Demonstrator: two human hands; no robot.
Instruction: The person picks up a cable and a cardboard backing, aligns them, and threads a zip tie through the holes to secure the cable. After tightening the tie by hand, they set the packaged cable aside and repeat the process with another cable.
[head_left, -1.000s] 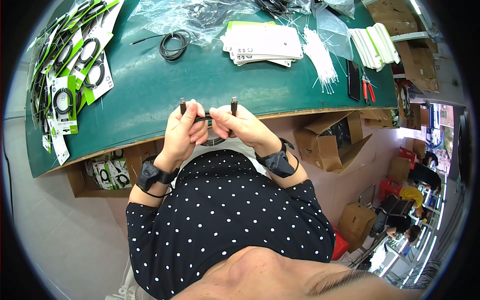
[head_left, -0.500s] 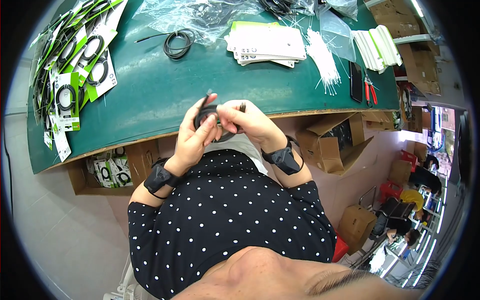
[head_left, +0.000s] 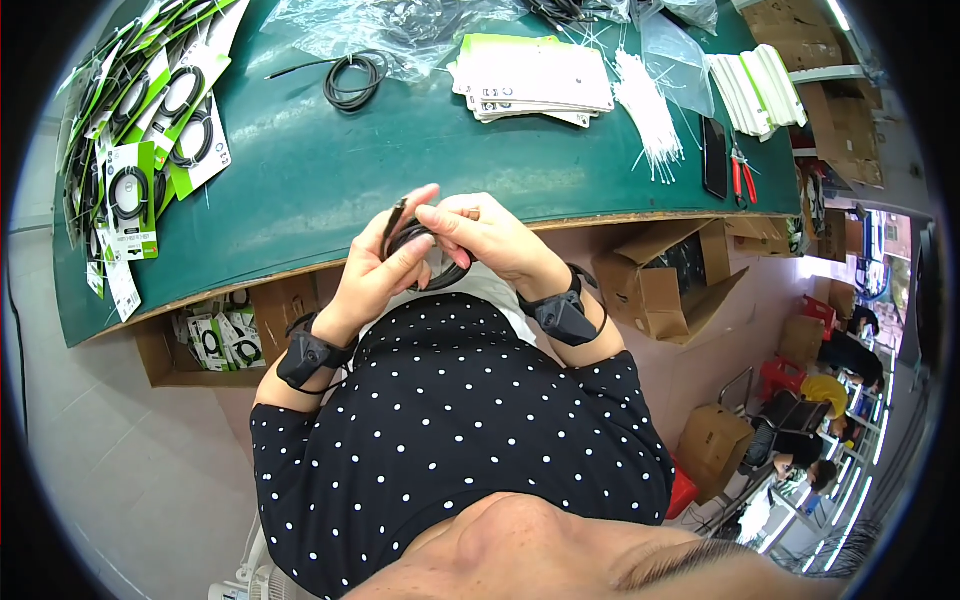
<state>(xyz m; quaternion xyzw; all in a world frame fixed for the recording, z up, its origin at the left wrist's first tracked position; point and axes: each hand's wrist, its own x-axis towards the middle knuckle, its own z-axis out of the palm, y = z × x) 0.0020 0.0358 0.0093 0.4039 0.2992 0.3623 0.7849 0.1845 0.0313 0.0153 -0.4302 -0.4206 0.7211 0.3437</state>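
Observation:
Between my two hands, in front of the table's near edge, is a coiled black cable (head_left: 458,272). My left hand (head_left: 385,262) pinches the coil between thumb and fingers, and one cable end with its plug sticks up past the fingers. My right hand (head_left: 490,236) closes on the coil's other side, its fingertips close to those of the left; part of the coil is hidden by the fingers. Beyond the hands on the green table (head_left: 300,190) lies another coiled black cable (head_left: 352,88), one end stretching left.
Carded cables (head_left: 130,190) are piled at the left. White-and-green cards (head_left: 535,75), white cable ties (head_left: 650,120), a dark phone (head_left: 714,160), red-handled cutters (head_left: 742,180) and more cards (head_left: 755,92) lie across the table. Open cardboard boxes (head_left: 665,290) stand below the edge.
The right hand has shifted slightly left toward the left hand. The upright cable end by the left fingers has tilted and lowered a little.

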